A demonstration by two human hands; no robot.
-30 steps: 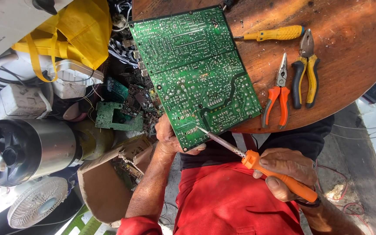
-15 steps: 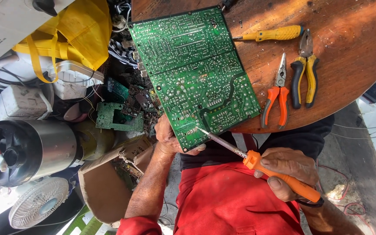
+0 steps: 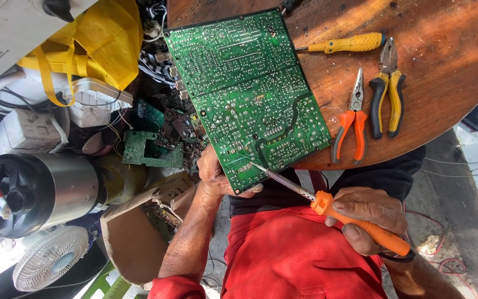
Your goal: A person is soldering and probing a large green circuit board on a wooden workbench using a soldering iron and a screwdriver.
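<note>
1. Head view: right hand (image 3: 369, 218) wrapped tight round the orange handle of a soldering iron (image 3: 355, 221), fingers closed on it, thumb along the top
2. Out ahead of that grip, metal shaft slanting up and away, tip resting on the near corner of a green circuit board (image 3: 247, 91), solder side up
3. Left hand (image 3: 217, 177) clamped on that same near corner, thumb curled under the edge, just beside the iron's tip
4. Beyond both grips, board lying tilted on a round wooden table (image 3: 449, 94), its near corner overhanging the rim
5. Further out from the right hand, orange-handled long-nose pliers (image 3: 349, 124), touching or nearly touching the board's edge; next to them yellow-and-black combination pliers (image 3: 385, 88)
6. Past those, yellow-handled screwdriver (image 3: 344, 43), lying crosswise
7. Off beyond the left hand, below table level, small green board scraps (image 3: 150, 147), a steel canister (image 3: 40, 191), a yellow bag (image 3: 92, 39)
</note>
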